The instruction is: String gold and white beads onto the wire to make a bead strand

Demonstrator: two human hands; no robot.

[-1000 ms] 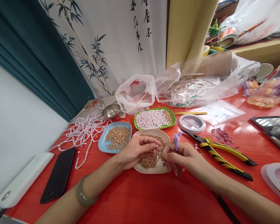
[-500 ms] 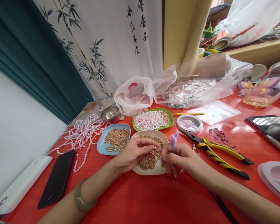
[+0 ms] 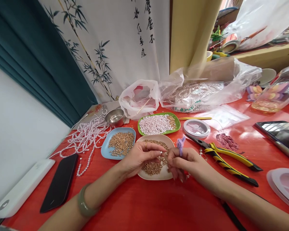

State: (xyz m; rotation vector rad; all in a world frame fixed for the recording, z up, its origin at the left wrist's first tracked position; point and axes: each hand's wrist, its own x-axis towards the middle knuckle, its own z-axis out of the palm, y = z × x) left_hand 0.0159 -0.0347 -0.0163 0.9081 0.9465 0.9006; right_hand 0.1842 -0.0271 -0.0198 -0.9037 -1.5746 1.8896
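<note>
On a red table (image 3: 139, 205), a cream plate (image 3: 164, 175) sits under the left hand (image 3: 140, 158), the right hand (image 3: 184, 160) at its edge.
Right fingers curl closed, any hold too small to discern; left fingertips pinch a pearly bead (image 3: 161, 153) above gold beads (image 3: 152, 168).

Left hand (image 3: 141, 158) — pearl bead (image 3: 161, 153) pinched, right hand (image 3: 185, 160), cream plate (image 3: 156, 177) beneath

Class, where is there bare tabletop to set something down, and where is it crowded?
Bare table lies between the forearms, nearer than the cream plate. A smaller patch separates the pliers from the right-hand phone. Crowded: beyond that plate, green tray and plastic bags; leftward, blue plate and pearl strands.
</note>
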